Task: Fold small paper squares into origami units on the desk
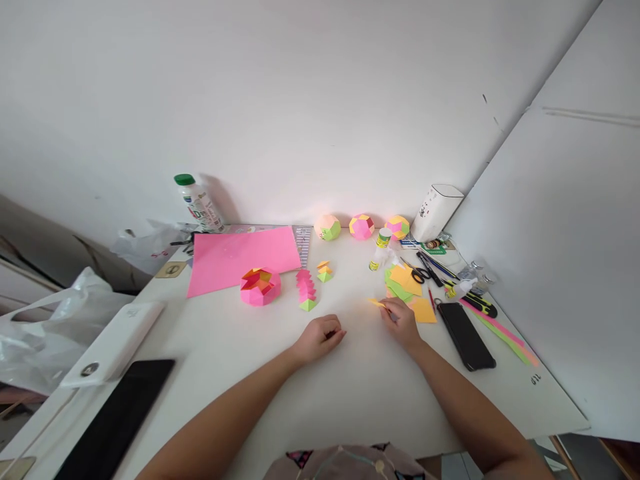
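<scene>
My right hand (pixel 401 321) pinches a small orange paper piece (pixel 377 303) between thumb and fingers, just above the white table. Resting on the table to its left is my left hand (pixel 319 339), fingers curled in, with nothing showing in them. Beyond the left hand lie a row of folded pink paper pieces (pixel 305 285) with a green one at the near end, and a short orange and green stack (pixel 325 271). Farther left sits a half-built pink paper ball (pixel 261 287), its orange and red inside showing through the open top. Orange paper squares (pixel 424 311) lie beside my right hand.
Several finished paper balls (pixel 362 227) line the wall. Black scissors (pixel 420 275), a glue bottle (pixel 384 238), a black phone (pixel 465 335) and cutters lie right. A pink sheet (pixel 245 257), a green-capped bottle (pixel 199 203) and a black tablet (pixel 117 420) are left.
</scene>
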A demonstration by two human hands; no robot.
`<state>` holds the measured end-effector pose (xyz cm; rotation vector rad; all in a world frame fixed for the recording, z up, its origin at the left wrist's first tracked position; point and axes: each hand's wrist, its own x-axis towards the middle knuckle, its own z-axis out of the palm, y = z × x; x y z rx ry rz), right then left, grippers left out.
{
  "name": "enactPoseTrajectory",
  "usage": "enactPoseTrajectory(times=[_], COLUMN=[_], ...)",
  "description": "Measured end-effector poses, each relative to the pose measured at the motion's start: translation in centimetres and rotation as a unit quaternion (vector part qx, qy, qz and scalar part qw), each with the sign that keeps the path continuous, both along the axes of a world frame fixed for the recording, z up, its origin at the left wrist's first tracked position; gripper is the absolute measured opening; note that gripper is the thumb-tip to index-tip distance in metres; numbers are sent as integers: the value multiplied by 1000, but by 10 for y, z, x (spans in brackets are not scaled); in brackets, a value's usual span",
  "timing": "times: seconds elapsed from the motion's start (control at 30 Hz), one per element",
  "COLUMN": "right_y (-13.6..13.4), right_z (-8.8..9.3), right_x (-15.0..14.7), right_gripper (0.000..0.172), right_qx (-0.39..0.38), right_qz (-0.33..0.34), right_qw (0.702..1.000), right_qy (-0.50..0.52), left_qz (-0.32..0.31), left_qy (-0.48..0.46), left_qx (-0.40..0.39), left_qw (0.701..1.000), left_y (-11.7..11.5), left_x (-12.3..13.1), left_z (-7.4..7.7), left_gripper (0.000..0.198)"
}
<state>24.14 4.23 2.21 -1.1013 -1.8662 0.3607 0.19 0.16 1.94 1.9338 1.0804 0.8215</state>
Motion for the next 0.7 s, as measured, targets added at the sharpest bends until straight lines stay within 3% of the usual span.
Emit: enactPoseTrajectory(times=[0.13,0.2,0.3,0.43,0.57,0.7], right_y=[-3,-7,-14,-18,-15,-13], right_z=[7,8,8,9,12,9], right_x=[-9,-18,-35,-54,-61,-61], right_gripper=[28,32,30,31,32,34], right_qx=[-146,-227,-305,-373,-425,-406], right_qz=[-30,-29,29,75,129,145], right_qw=[984,956,909,883,863,876], right_qy=[100,182,282,276,240,216], left_qz=[33,52,61,33,84,103], left_qy=[-47,-73,-112,-172,-224,-271], left_qx=[-67,-105,-148,-213,-249,-258], left_qw=[996,990,981,961,939,922], left_y=[-2,-2,0,4,7,8], left_x=[-2,-2,-1,-1,-3,-4], left_z=[7,12,18,14,4,2], left_gripper=[41,39,45,38,36,38])
